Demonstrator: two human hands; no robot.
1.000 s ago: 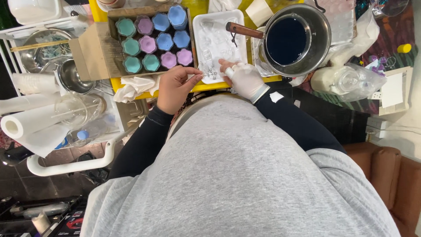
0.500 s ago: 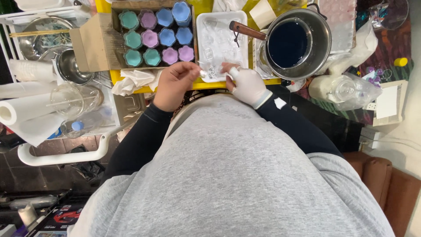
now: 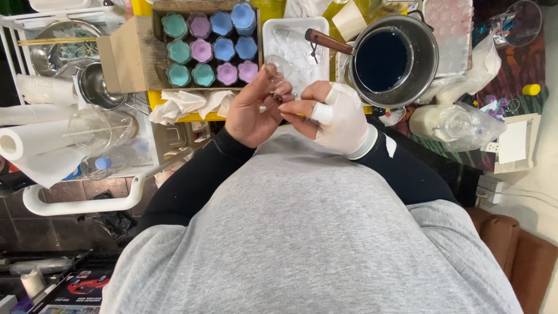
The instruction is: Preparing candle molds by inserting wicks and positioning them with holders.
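Note:
My bare left hand (image 3: 251, 114) is raised in front of my chest and holds a small clear glass cup (image 3: 279, 68) between its fingertips. My right hand (image 3: 334, 116), in a white glove with some fingertips bare, meets the left hand just below the cup, its fingers pinched toward it. Whether it holds anything small is hidden. Behind the hands lies a white tray (image 3: 280, 32) with clear glass pieces.
A cardboard box (image 3: 124, 51) holds several flower-shaped candles in teal, purple and blue. A steel pot (image 3: 427, 58) with dark blue liquid and a wooden handle sits right of the tray. Paper towel roll (image 3: 20, 145), glass jar and metal bowls stand at left.
Both hands lifted off the white tray and drew back toward my chest. The left hand now carries a clear glass cup taken from the tray.

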